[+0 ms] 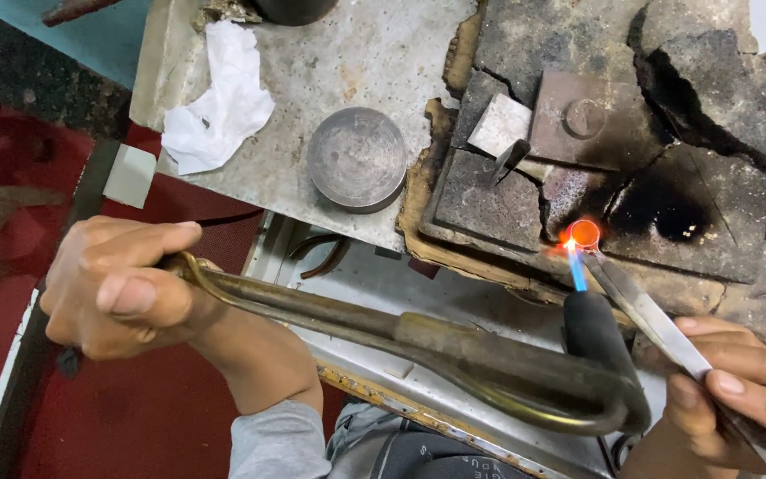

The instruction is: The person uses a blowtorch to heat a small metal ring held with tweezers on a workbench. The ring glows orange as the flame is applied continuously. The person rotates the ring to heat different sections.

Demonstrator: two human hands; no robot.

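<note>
left hand: the left hand (113,288) is wrapped tight around the looped end of a brass-coloured torch (418,350), thumb lying flat along the top, fingers curled under.
torch: long bent metal tube, runs from the left fist across the lower middle, then curves round and up into a black nozzle (594,330) that points up and away from the person.
flame: thin blue flame (575,270) comes off the nozzle tip and hits the glowing piece straight on.
right hand: the right hand (738,399) is down in the bottom right corner, fingers pinched shut on steel tweezers (644,310), thumb nail showing on top.
tweezers: they slant up and left, tips right at the hot piece. can't tell if they actually grip it or just touch it.
hot piece: small round orange-red glowing disc (584,233), sitting on the cracked, scorched soldering block (498,208), just left of a big black burn mark (658,208).
on the block: a square metal plate (582,120) with a round stud, and a pale grey wedge-shaped chunk (500,126) just beside it.
bench: grey speckled slab (374,62) with a round shallow metal tin (356,158) on it, and a crumpled white tissue (219,102) well off to the left.
below: open drawer or tray (374,288) under the bench edge, red floor to the left.
</note>
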